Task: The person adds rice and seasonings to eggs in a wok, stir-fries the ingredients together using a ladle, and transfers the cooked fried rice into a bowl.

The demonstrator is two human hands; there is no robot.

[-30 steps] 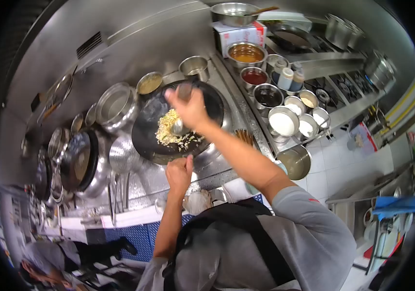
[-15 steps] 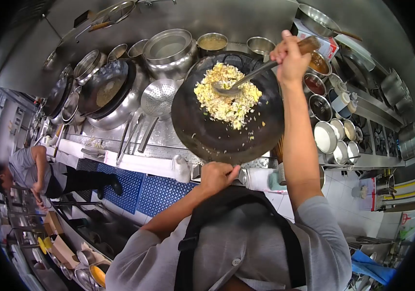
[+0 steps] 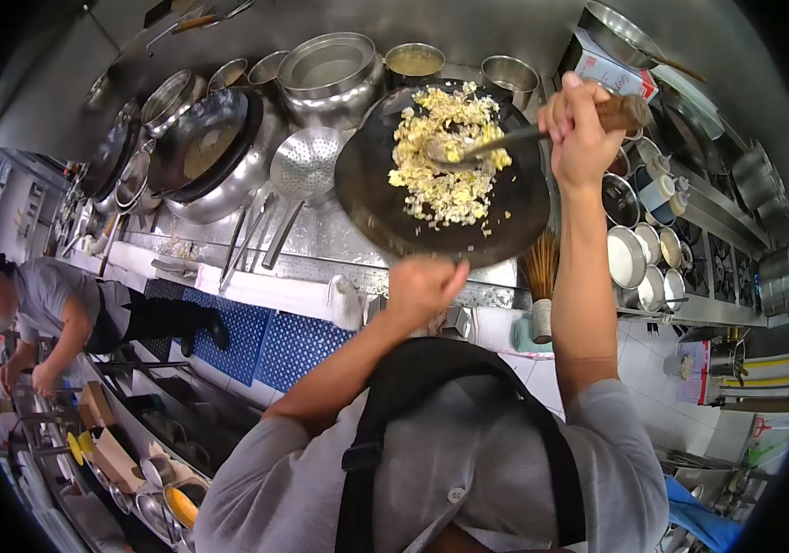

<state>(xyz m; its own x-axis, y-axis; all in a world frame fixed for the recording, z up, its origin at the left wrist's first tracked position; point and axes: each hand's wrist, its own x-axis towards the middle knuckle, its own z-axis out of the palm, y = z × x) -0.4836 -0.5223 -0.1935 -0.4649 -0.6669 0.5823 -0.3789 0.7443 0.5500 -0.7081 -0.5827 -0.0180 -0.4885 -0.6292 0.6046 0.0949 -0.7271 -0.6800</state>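
Observation:
My right hand [image 3: 584, 129] is wrapped round the wooden handle of a metal ladle [image 3: 508, 141]. The ladle's bowl sits among fried rice with egg [image 3: 445, 189], spread over the upper middle of a large black wok [image 3: 368, 201]. At the wok's near edge my left hand [image 3: 420, 288] is closed, thumb pointing right; what exactly it grips there is hidden, but it lies at the rim. Motion blurs the wok's lower side. Just right of the wok stands a bamboo wok brush [image 3: 540, 267].
Left of the wok lies a perforated strainer [image 3: 307, 164], with a second wok [image 3: 199, 152] beyond. Metal pots [image 3: 328, 78] line the back. Sauce and seasoning containers [image 3: 626, 258] stand at right. A co-worker [image 3: 72, 300] is at far left.
The wok has tilted and shifted up and right, with my left hand moving along. Rice has slid toward its far side. My right hand and ladle moved right. The co-worker changed posture.

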